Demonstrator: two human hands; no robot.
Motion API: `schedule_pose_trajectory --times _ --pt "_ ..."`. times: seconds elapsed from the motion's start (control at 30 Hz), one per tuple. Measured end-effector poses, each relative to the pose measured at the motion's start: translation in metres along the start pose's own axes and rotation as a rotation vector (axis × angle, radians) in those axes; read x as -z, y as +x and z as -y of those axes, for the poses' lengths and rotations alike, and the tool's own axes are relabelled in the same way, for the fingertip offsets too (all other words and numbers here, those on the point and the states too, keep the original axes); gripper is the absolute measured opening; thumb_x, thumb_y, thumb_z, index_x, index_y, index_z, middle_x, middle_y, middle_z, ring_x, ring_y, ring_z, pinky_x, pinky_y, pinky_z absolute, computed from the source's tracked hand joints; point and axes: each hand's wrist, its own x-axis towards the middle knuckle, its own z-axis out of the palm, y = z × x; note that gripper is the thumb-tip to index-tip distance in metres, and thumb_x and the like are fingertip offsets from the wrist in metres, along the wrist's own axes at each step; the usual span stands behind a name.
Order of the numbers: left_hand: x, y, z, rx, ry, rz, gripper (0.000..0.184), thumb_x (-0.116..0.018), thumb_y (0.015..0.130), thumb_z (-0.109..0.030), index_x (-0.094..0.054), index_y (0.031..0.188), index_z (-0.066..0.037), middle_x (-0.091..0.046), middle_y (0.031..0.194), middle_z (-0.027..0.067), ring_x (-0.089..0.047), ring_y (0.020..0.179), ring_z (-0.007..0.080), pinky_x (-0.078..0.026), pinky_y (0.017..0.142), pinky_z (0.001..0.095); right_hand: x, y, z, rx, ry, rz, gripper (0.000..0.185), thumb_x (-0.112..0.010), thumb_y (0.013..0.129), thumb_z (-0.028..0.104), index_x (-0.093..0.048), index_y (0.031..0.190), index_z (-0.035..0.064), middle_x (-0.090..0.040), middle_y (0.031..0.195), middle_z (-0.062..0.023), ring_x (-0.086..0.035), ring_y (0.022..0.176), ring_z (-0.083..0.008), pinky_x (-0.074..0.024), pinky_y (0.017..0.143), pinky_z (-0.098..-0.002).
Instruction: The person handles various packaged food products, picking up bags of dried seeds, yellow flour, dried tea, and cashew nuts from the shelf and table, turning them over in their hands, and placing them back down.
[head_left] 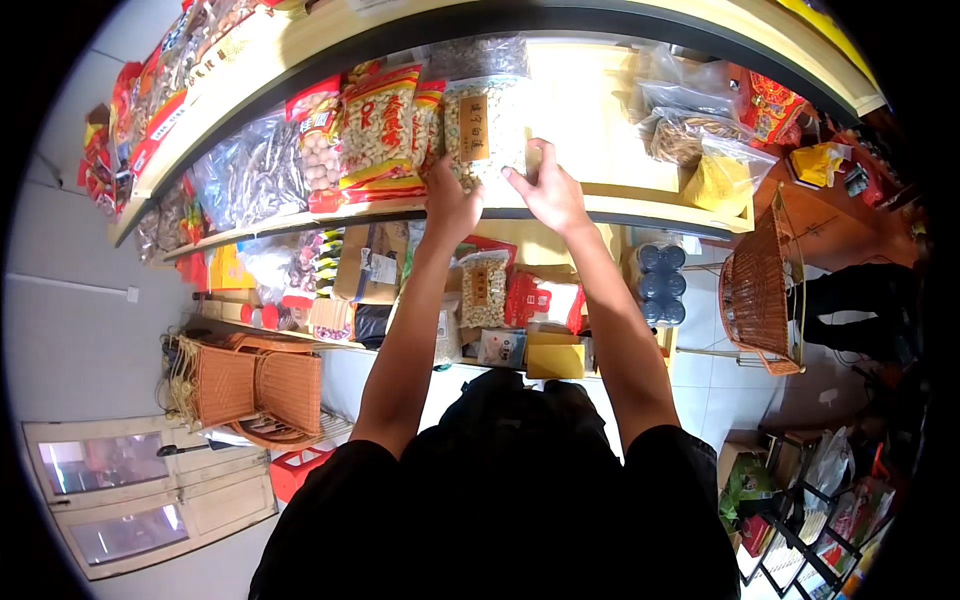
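Observation:
A clear bag of pale lotus seeds with a brown label stands on the upper shelf in front of me. My left hand is closed at its lower left corner, the fingers partly hidden between it and the neighbouring packs. At the lower right corner is my right hand, its thumb on the bag's edge and its bent index finger along the side. The other right fingers are mostly hidden. Red and yellow bags of peanuts stand just left of the bag. A dark packet lies behind it.
Below, another lotus seed bag and a red and white packet sit on the lower shelf. Clear bags of dried goods lie at the upper shelf's right. Wicker chairs flank the shelving; another person's dark-clothed legs are at right.

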Motion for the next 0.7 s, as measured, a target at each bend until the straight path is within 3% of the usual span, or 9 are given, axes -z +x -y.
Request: schedule_pose_trajectory --times 0.07,0.1,0.13,0.23,0.3,0.43,0.47,0.57,0.7 --pt "0.010 0.009 -0.008 0.047 -0.155 0.047 0.075 -0.063 0.081 -0.015 -0.021 0.140 0.003 -0.039 0.136 0.0216 -0.048 0.119 0.0319 -0.041 0.099 0.0403 -0.006 0.007 -0.004 0.072 -0.018 -0.085 0.059 -0.058 0.090 0.037 -0.031 0.135 0.0095 -0.061 0.078 -0.0120 -0.061 0.074 -0.0269 -0.0465 0.074 -0.0402" --pt "-0.011 -0.001 -0.010 0.049 -0.237 0.044 0.075 -0.063 0.081 -0.015 -0.021 0.140 0.003 -0.039 0.136 0.0216 -0.048 0.119 0.0319 -0.041 0.099 0.0403 0.008 -0.007 -0.011 0.077 -0.100 -0.085 0.059 -0.058 0.090 0.037 -0.031 0.135 0.0095 -0.061 0.078 -0.0120 -0.061 0.074 -0.0269 -0.0465 0.074 -0.0402" --pt "-0.087 -0.013 -0.046 0.065 -0.753 0.000 0.073 -0.061 0.082 -0.012 -0.020 0.141 0.002 -0.043 0.129 0.0194 -0.050 0.112 0.0272 -0.043 0.094 0.0370 0.069 -0.023 -0.040 0.063 -0.120 -0.098 0.055 -0.055 0.091 0.034 -0.031 0.134 0.0085 -0.061 0.078 -0.0132 -0.061 0.076 -0.0272 -0.0466 0.074 -0.0391" --pt "0.013 -0.028 -0.015 0.034 -1.146 0.053 0.067 -0.056 0.087 -0.011 -0.020 0.142 0.000 -0.054 0.111 0.0118 -0.056 0.096 0.0163 -0.050 0.080 0.0273 -0.017 -0.051 0.007 0.089 0.457 -0.299 0.041 -0.051 0.093 0.018 -0.035 0.129 0.0053 -0.050 0.071 -0.0058 -0.047 0.065 -0.0150 -0.0422 0.062 -0.0310" --pt "0.039 -0.046 -0.033 0.245 -1.133 0.140 0.060 -0.056 0.089 -0.017 -0.028 0.139 0.000 -0.057 0.105 0.0095 -0.057 0.094 0.0143 -0.052 0.073 0.0260 -0.021 -0.079 0.014 0.156 0.621 -0.378 0.036 -0.050 0.094 0.012 -0.037 0.126 0.0052 -0.051 0.074 -0.0034 -0.044 0.065 -0.0104 -0.0377 0.058 -0.0259" --pt "0.029 -0.065 0.007 0.337 -1.379 0.705 0.051 -0.063 0.088 -0.026 -0.049 0.126 0.005 -0.063 0.103 0.0137 -0.063 0.085 0.0160 -0.052 0.063 0.0234 -0.032 -0.147 0.009 0.175 0.550 -0.375 0.028 -0.051 0.093 0.005 -0.041 0.119 0.0042 -0.052 0.078 -0.0025 -0.045 0.066 -0.0079 -0.0371 0.057 -0.0225" --pt "0.006 -0.072 0.023 0.439 -1.257 0.674 0.039 -0.066 0.087 -0.024 -0.059 0.115 0.003 -0.066 0.097 0.0106 -0.063 0.084 0.0150 -0.050 0.070 0.0248 -0.037 -0.165 0.005 0.167 0.497 -0.343 0.029 -0.051 0.092 0.004 -0.040 0.119 0.0038 -0.053 0.081 -0.0037 -0.047 0.069 -0.0085 -0.0385 0.060 -0.0226" --pt "0.000 -0.101 0.038 0.235 -1.311 0.626 0.036 -0.069 0.083 -0.023 -0.060 0.107 0.003 -0.066 0.092 0.0085 -0.063 0.082 0.0146 -0.048 0.073 0.0253 -0.054 -0.216 0.011 0.019 0.491 -0.310 0.034 -0.053 0.091 0.001 -0.037 0.121 0.0036 -0.056 0.093 -0.0084 -0.052 0.080 -0.0111 -0.0426 0.069 -0.0244" --pt "-0.006 -0.139 0.060 0.196 -1.216 0.577 0.044 -0.074 0.076 -0.016 -0.055 0.112 0.000 -0.065 0.088 0.0058 -0.057 0.065 0.0093 -0.043 0.053 0.0242 -0.081 -0.264 0.012 -0.172 0.686 -0.349 0.050 -0.055 0.090 0.003 -0.027 0.131 0.0078 -0.056 0.117 -0.0154 -0.053 0.108 -0.0203 -0.0414 0.089 -0.0302"
